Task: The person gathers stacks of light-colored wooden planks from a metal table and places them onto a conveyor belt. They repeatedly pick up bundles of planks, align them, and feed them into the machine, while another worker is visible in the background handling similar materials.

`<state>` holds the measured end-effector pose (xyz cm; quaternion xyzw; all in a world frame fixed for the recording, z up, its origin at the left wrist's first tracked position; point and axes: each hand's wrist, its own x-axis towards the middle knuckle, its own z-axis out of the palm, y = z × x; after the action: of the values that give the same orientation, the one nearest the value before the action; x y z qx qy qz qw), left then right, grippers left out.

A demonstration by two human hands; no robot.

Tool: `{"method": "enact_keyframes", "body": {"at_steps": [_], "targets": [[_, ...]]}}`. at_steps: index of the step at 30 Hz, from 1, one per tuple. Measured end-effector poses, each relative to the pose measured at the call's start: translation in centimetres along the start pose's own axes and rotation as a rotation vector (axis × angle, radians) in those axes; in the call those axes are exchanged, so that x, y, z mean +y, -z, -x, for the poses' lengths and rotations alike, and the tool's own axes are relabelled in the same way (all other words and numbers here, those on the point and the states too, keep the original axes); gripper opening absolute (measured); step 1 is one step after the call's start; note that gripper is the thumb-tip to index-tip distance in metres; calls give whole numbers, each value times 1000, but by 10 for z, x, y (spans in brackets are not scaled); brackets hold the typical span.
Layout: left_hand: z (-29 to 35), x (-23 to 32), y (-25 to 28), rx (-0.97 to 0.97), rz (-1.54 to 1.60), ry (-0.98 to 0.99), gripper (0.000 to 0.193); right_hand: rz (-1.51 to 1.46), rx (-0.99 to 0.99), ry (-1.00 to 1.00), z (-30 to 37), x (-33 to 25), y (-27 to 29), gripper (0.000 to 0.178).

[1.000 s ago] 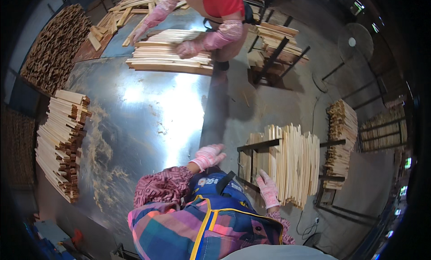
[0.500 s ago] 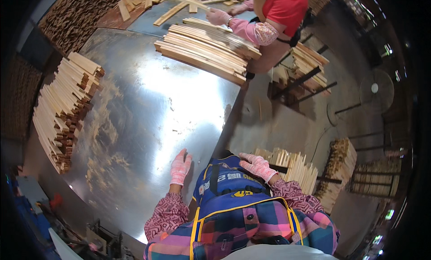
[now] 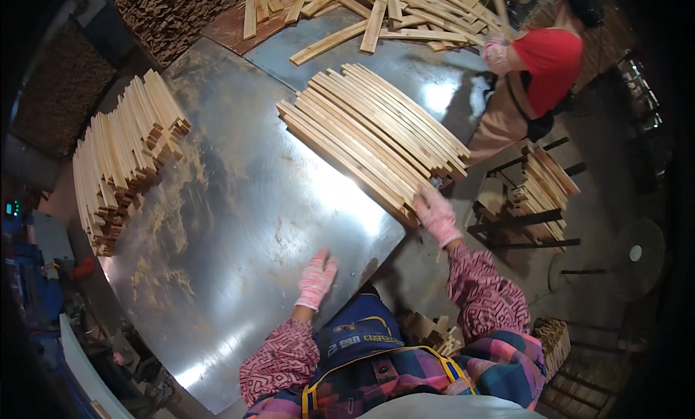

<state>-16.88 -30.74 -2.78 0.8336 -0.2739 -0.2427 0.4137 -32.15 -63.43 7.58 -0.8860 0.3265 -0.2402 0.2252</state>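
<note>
My right hand (image 3: pixel 437 216), in a pink and white knit glove, reaches the near right end of a row of pale wooden strips (image 3: pixel 369 129). Its fingers are stretched out against the strip ends and not wrapped round any of them. The strips lie side by side on the metal tabletop (image 3: pixel 239 223). My left hand (image 3: pixel 316 280), gloved alike, is open at the table's near right edge, fingers extended, holding nothing. Whether its palm touches the metal I cannot tell.
A stacked pile of wooden strips (image 3: pixel 127 154) stands along the table's left side. Loose boards (image 3: pixel 373 28) lie jumbled at the far end. A co-worker in a red shirt (image 3: pixel 546 64) stands there at right. A rack with strips (image 3: pixel 539 194) and a round fan (image 3: pixel 637 254) are at right.
My right hand has gone from my apron out to the strip ends, and my view has shifted. The co-worker's hand has left the row and now holds a board farther off.
</note>
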Motion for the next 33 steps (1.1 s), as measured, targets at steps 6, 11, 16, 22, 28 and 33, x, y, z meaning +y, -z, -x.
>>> {"method": "enact_keyframes", "body": {"at_steps": [6,11,16,22,28,33], "targets": [[-99,77,-47,14,318,20,60,259,25,101,-202,74,10,59],[-147,97,-51,-6,262,12,75,248,-62,-235,-302,84,-6,78],[-139,122,-54,-16,-33,215,97,268,-374,-317,-272,49,-27,77],[-28,71,41,154,99,518,99,-137,-609,-40,-129,-25,-51,75],[88,-5,123,247,398,643,83,-147,-1015,51,-26,-88,-97,101],[116,-36,123,243,176,663,87,-361,-953,-257,10,-57,-118,64]]}}
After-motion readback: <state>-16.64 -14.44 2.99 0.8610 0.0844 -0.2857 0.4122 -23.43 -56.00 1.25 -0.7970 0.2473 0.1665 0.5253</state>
